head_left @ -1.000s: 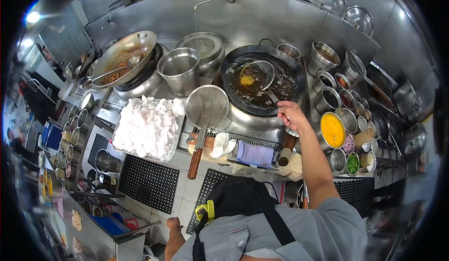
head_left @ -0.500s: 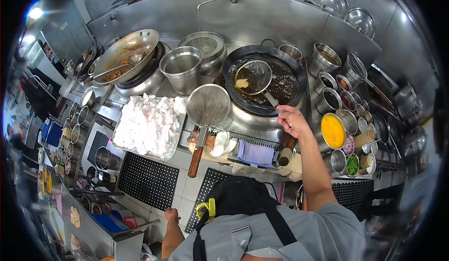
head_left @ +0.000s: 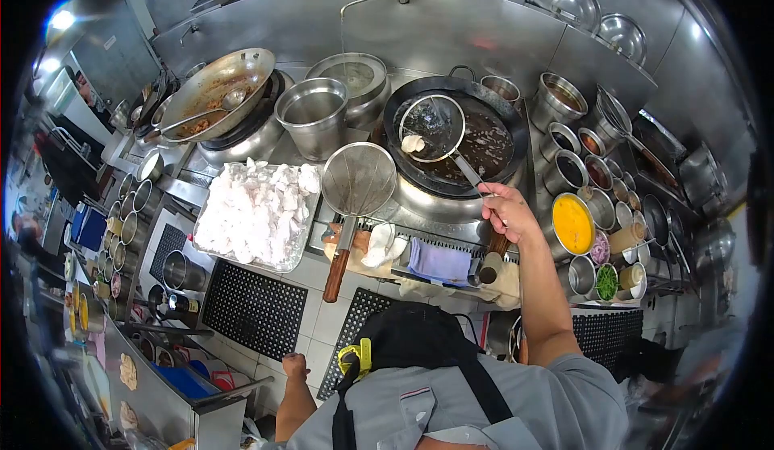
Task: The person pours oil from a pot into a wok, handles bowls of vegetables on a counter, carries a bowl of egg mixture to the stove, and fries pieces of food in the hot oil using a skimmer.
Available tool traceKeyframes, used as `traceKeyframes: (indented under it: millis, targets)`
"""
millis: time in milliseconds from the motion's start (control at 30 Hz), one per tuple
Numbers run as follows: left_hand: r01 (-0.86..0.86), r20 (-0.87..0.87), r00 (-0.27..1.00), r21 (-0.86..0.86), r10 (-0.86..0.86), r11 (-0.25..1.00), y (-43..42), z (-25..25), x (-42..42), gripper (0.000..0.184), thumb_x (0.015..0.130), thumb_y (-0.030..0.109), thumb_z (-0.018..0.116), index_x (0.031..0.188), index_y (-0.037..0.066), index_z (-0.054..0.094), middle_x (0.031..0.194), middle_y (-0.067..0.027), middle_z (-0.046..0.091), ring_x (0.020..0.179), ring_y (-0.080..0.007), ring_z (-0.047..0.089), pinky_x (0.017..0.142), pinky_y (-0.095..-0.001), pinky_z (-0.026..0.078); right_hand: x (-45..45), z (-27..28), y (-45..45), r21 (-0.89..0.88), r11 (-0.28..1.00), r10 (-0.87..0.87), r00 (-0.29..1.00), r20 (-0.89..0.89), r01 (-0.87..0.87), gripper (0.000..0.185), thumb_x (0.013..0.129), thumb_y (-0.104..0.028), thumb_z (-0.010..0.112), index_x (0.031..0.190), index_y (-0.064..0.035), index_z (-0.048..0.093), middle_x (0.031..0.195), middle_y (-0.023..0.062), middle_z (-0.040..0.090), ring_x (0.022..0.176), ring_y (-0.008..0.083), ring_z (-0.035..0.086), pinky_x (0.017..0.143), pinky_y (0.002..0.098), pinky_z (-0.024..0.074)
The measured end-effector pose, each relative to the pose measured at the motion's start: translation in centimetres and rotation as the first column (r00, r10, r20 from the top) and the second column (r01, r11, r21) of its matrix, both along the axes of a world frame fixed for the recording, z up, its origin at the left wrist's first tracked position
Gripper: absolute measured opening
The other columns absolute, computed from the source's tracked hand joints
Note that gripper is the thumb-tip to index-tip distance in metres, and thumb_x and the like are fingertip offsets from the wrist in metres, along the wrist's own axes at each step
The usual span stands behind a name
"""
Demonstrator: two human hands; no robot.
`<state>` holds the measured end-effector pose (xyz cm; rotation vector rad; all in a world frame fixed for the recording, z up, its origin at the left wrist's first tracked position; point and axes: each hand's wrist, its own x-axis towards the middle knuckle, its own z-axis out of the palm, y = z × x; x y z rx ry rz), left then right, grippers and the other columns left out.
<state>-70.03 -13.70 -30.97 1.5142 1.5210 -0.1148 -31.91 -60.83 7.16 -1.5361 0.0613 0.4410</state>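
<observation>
My right hand (head_left: 508, 212) is closed around the handle of a round mesh strainer (head_left: 439, 120), held over the black wok (head_left: 516, 140) of dark oil. One small pale piece of food (head_left: 413, 144) lies at the left side of its mesh. My left hand (head_left: 296, 365) hangs low beside my body, its fingers curled into a fist with nothing visible in them. A second strainer (head_left: 359, 180) with a wooden handle rests on the stove edge, left of the wok. Farther left, a metal tray (head_left: 282, 268) holds a heap of white-coated pieces (head_left: 254, 216).
A tilted wok (head_left: 189, 87) with a ladle (head_left: 232, 102) sits at the back left, near a steel pot (head_left: 313, 120). Sauce containers crowd the right, including yellow liquid (head_left: 572, 224) and chopped greens (head_left: 606, 283). A purple cloth (head_left: 439, 261) lies at the front edge.
The strainer has shifted slightly up and left, and appears lifted from the oil with the food piece in it. My right hand still grips it; my left hand has barely moved.
</observation>
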Motion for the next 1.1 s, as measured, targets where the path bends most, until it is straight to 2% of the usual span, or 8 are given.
traceKeyframes:
  millis: [267, 367, 567, 767, 833, 900, 1000, 1100]
  targets:
    - [-0.018, -0.003, 1.000, 0.005, 0.018, 1.000, 0.2, -1.2, -0.6, 0.029, 0.073, 0.006, 0.053, 0.101, 0.001, 0.059, 0.090, -0.0160, 0.062, 0.070, -0.0282, 0.063, 0.050, -0.0413, 0.058, -0.2, -0.3, -0.1, -0.013, 1.000, -0.002, 1.000, 0.007, 0.003, 0.052, 0.081, -0.004, 0.050, 0.131, 0.0068, 0.038, 0.063, 0.0044, 0.054, 0.037, 0.0068, 0.038, 0.033, 0.0219, 0.0257]
    - [-0.047, 0.013, 0.999, -0.012, 0.047, 0.999, 0.0, -0.8, -0.7, 0.029, 0.074, 0.006, 0.054, 0.102, 0.001, 0.058, 0.089, -0.0159, 0.062, 0.070, -0.0284, 0.063, 0.050, -0.0413, 0.058, -0.2, -0.5, -0.2, 0.010, 0.999, -0.039, 0.999, -0.010, 0.039, 0.041, 0.083, -0.002, 0.050, 0.123, 0.0029, 0.047, 0.061, 0.0038, 0.055, 0.035, 0.0056, 0.038, 0.032, 0.0201, 0.0285]
    - [-0.010, -0.022, 1.000, 0.006, 0.010, 1.000, 0.2, -1.2, -1.0, 0.029, 0.075, 0.007, 0.053, 0.103, 0.001, 0.058, 0.090, -0.0165, 0.062, 0.071, -0.0293, 0.063, 0.050, -0.0420, 0.058, -0.3, -0.9, -0.2, 0.077, 0.994, -0.070, 0.997, -0.039, 0.073, 0.039, 0.083, -0.003, 0.052, 0.121, 0.0026, 0.047, 0.062, 0.0041, 0.055, 0.036, 0.0053, 0.038, 0.032, 0.0192, 0.0288]
    - [0.017, -0.033, 0.999, 0.029, -0.016, 0.999, -0.6, 1.4, -0.5, 0.029, 0.075, 0.008, 0.053, 0.102, 0.000, 0.058, 0.095, -0.0174, 0.061, 0.074, -0.0303, 0.063, 0.051, -0.0422, 0.059, -0.7, -0.6, 0.3, 0.129, 0.985, -0.108, 0.994, -0.029, 0.111, 0.039, 0.084, -0.004, 0.051, 0.122, 0.0021, 0.047, 0.063, 0.0043, 0.055, 0.036, 0.0053, 0.037, 0.032, 0.0192, 0.0274]
    - [0.023, -0.047, 0.999, 0.048, -0.021, 0.999, -1.1, 2.3, -0.6, 0.029, 0.074, 0.008, 0.053, 0.102, 0.000, 0.058, 0.096, -0.0177, 0.061, 0.075, -0.0306, 0.063, 0.052, -0.0421, 0.059, -1.2, -0.3, 0.9, 0.132, 0.987, -0.090, 0.996, 0.000, 0.089, 0.040, 0.084, -0.004, 0.050, 0.123, 0.0019, 0.046, 0.063, 0.0044, 0.055, 0.036, 0.0057, 0.036, 0.032, 0.0197, 0.0263]
    - [0.002, -0.010, 1.000, 0.037, -0.002, 0.999, -0.5, 0.3, -1.8, 0.030, 0.074, 0.008, 0.053, 0.102, 0.000, 0.058, 0.095, -0.0180, 0.061, 0.075, -0.0311, 0.064, 0.052, -0.0421, 0.059, -1.9, 0.2, 1.8, 0.135, 0.989, -0.056, 0.998, 0.020, 0.053, 0.042, 0.084, -0.005, 0.050, 0.125, 0.0015, 0.045, 0.064, 0.0045, 0.055, 0.035, 0.0061, 0.036, 0.032, 0.0202, 0.0253]
    - [0.030, -0.024, 0.999, 0.051, -0.029, 0.998, -0.9, 1.6, -2.0, 0.032, 0.073, 0.009, 0.054, 0.103, 0.001, 0.059, 0.094, -0.0176, 0.062, 0.073, -0.0307, 0.065, 0.052, -0.0418, 0.059, -3.0, 0.5, 4.1, 0.156, 0.988, 0.019, 0.999, 0.031, -0.024, 0.046, 0.084, -0.006, 0.049, 0.129, 0.0010, 0.042, 0.064, 0.0048, 0.055, 0.034, 0.0070, 0.036, 0.032, 0.0214, 0.0239]
    - [-0.035, -0.008, 0.999, 0.072, 0.036, 0.997, -2.2, 3.4, -2.6, 0.032, 0.072, 0.009, 0.054, 0.103, 0.000, 0.060, 0.090, -0.0168, 0.062, 0.070, -0.0294, 0.064, 0.051, -0.0406, 0.058, -3.9, -0.5, 6.8, 0.165, 0.981, 0.101, 0.995, -0.007, -0.099, 0.049, 0.086, -0.004, 0.047, 0.133, 0.0017, 0.036, 0.064, 0.0062, 0.054, 0.036, 0.0080, 0.036, 0.032, 0.0234, 0.0255]
